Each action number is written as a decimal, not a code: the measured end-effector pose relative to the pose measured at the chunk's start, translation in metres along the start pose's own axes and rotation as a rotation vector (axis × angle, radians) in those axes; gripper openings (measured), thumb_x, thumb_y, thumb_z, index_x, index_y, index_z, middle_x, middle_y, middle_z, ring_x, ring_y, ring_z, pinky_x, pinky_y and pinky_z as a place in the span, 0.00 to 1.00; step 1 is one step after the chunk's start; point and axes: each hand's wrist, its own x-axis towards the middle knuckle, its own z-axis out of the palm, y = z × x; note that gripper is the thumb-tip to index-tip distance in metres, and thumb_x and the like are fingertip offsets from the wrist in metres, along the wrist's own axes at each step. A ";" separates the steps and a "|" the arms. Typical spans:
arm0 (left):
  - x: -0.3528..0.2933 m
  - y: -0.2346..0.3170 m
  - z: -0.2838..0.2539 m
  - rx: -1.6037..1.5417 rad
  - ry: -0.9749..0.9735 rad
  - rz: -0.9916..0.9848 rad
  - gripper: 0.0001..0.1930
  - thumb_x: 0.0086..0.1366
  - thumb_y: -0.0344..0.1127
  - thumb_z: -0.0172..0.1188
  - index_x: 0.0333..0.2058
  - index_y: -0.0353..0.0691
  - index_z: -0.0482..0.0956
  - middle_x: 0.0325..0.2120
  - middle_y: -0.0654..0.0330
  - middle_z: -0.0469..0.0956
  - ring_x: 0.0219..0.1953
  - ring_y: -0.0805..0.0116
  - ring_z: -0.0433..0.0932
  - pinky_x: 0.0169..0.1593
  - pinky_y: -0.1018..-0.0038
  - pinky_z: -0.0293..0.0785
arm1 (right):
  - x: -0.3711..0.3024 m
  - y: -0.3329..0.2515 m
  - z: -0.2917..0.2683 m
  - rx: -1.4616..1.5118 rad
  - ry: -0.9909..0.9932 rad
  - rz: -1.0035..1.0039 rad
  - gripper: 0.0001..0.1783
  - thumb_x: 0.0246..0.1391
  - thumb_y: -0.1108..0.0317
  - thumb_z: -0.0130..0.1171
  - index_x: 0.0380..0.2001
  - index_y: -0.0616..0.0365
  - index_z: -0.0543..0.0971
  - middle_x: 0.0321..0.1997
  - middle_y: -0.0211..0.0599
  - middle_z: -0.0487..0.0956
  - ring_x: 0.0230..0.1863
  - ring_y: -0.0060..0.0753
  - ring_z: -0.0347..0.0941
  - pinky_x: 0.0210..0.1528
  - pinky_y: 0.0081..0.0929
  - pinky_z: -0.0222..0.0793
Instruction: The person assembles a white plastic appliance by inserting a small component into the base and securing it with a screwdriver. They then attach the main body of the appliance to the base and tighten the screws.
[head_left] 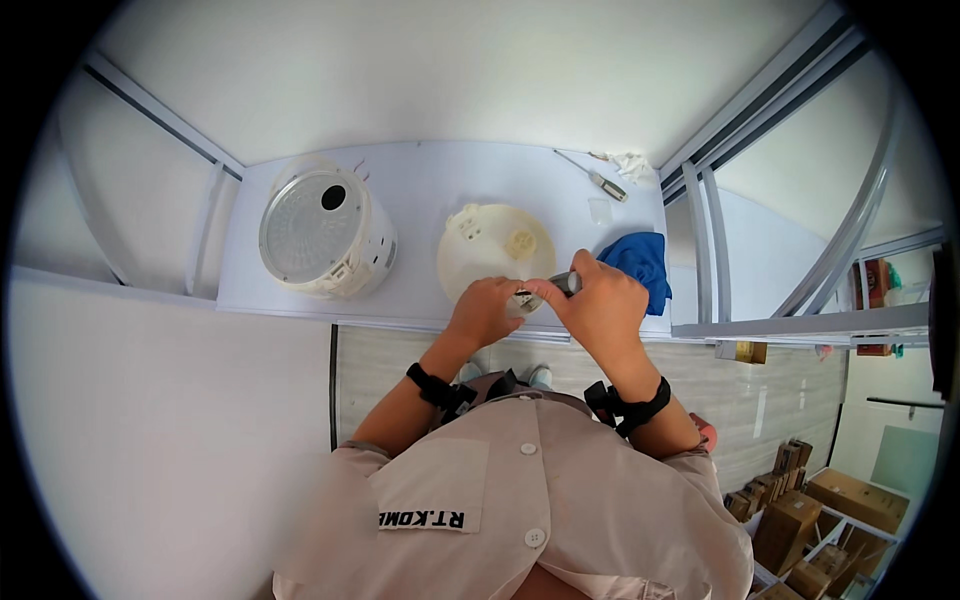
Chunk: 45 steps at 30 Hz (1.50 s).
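Note:
A round cream plastic lid lies on the white table, with a small raised ring on its inner side. At its near edge, my left hand pinches a small pale plastic part. My right hand is closed around a tool with a grey handle. The thumb of this hand reaches to the small part, and the tool's working end is mostly hidden by the fingers, so its exact kind does not show.
A white cylindrical appliance body with a clear top stands on the table at left. A screwdriver, crumpled white tissue and a blue cloth lie at right. Metal frame posts border the right side; cardboard boxes sit beyond.

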 end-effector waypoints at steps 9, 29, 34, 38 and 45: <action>0.009 -0.010 0.012 0.135 0.023 -0.040 0.23 0.49 0.46 0.76 0.43 0.44 0.88 0.37 0.54 0.88 0.42 0.49 0.84 0.49 0.55 0.80 | 0.003 -0.014 -0.018 0.379 -0.135 -0.109 0.25 0.54 0.67 0.68 0.54 0.60 0.73 0.48 0.49 0.74 0.45 0.56 0.79 0.40 0.45 0.77; 0.013 -0.004 0.005 -0.008 0.051 -0.030 0.21 0.45 0.46 0.77 0.38 0.44 0.88 0.36 0.57 0.88 0.40 0.52 0.86 0.44 0.58 0.82 | 0.007 -0.015 -0.015 0.045 -0.261 -0.041 0.24 0.56 0.58 0.72 0.49 0.57 0.74 0.39 0.46 0.76 0.33 0.48 0.80 0.25 0.37 0.74; 0.011 -0.009 0.007 -0.019 0.076 0.009 0.22 0.45 0.46 0.77 0.39 0.44 0.88 0.35 0.57 0.88 0.40 0.51 0.86 0.44 0.58 0.83 | 0.011 -0.019 -0.031 -0.052 -0.196 -0.043 0.23 0.57 0.60 0.70 0.49 0.57 0.74 0.35 0.44 0.79 0.30 0.46 0.81 0.25 0.37 0.73; 0.011 -0.007 0.009 -0.025 0.125 0.039 0.21 0.45 0.45 0.76 0.38 0.43 0.87 0.34 0.56 0.88 0.38 0.50 0.86 0.41 0.58 0.82 | 0.004 -0.008 -0.022 0.143 -0.017 -0.279 0.23 0.59 0.57 0.70 0.50 0.58 0.74 0.33 0.44 0.81 0.28 0.45 0.82 0.24 0.37 0.73; 0.010 -0.011 0.009 -0.038 0.125 0.045 0.20 0.46 0.44 0.75 0.37 0.43 0.86 0.32 0.55 0.87 0.36 0.49 0.85 0.40 0.56 0.81 | 0.009 -0.037 -0.024 -0.106 -0.324 0.132 0.22 0.58 0.60 0.70 0.47 0.58 0.73 0.37 0.47 0.79 0.32 0.50 0.81 0.27 0.40 0.74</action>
